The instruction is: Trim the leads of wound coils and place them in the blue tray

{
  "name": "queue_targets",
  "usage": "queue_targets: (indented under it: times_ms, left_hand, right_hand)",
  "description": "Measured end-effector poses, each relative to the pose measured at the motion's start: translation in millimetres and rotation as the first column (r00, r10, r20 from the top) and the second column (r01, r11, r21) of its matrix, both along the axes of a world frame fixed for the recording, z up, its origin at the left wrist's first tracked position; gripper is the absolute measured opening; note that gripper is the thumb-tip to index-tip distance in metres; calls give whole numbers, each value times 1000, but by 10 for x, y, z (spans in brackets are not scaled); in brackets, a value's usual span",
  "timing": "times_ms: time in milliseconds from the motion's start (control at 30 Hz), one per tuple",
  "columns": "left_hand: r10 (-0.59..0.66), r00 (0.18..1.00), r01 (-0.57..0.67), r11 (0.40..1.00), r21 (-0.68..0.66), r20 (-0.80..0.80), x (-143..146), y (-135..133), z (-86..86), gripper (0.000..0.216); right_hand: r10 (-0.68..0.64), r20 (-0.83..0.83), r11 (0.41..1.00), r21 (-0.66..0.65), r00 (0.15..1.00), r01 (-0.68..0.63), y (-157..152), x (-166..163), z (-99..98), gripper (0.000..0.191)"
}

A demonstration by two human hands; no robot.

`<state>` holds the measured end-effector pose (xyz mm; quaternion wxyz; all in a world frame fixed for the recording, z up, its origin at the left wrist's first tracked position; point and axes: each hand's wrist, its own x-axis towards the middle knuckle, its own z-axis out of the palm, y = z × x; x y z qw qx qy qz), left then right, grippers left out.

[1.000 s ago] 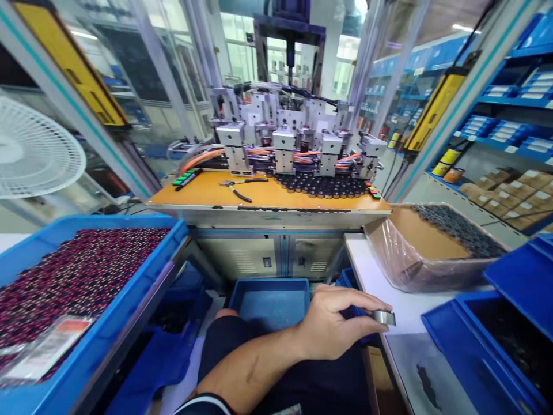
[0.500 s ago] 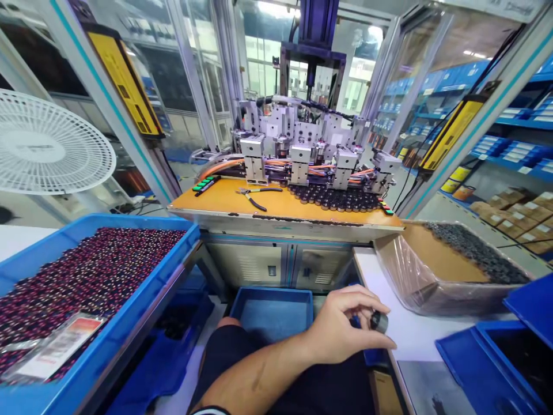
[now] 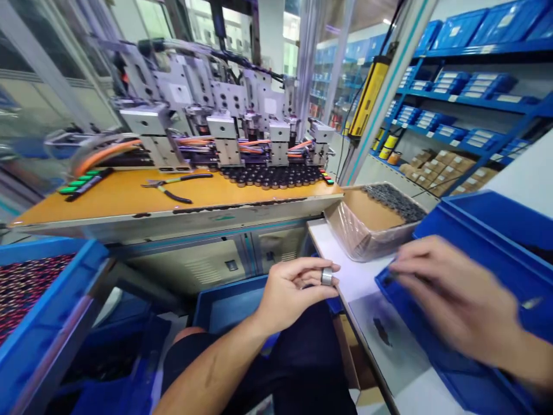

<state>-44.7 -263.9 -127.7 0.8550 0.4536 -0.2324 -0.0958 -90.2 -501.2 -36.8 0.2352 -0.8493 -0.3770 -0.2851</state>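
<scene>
My left hand [image 3: 290, 295] is over my lap, pinching a short metal cylinder [image 3: 326, 276] with a shiny side between thumb and fingers. At the right, my right hand [image 3: 458, 300] passes over a blue bin [image 3: 436, 340], smeared by motion. Its fingertips are pressed together, and a small dark piece [image 3: 391, 276] shows at them, too blurred to name. Beyond the left hand stands an open box [image 3: 358, 230] lined with clear plastic, with many grey parts in its far portion.
An orange bench top [image 3: 207, 199] carries pliers [image 3: 173, 187], rows of black round parts [image 3: 272, 177] and a clamping machine [image 3: 220, 132]. A blue tray [image 3: 216, 300] sits below. At the left is a blue crate [image 3: 93, 259] of small dark-red parts. Blue shelves [image 3: 470, 98] stand behind.
The view has swung right and closer to the bench. My right hand has come into view at the right. The left hand still holds the metal cylinder, its shiny side now showing.
</scene>
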Motion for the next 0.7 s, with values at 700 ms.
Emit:
queue_targets:
  times_ms: [700]
  left_hand:
    - [173,974,-164,984,-76,146,-257,-47,5,44]
  right_hand:
    - [133,383,989,4,914,-145,598,182,-642,37]
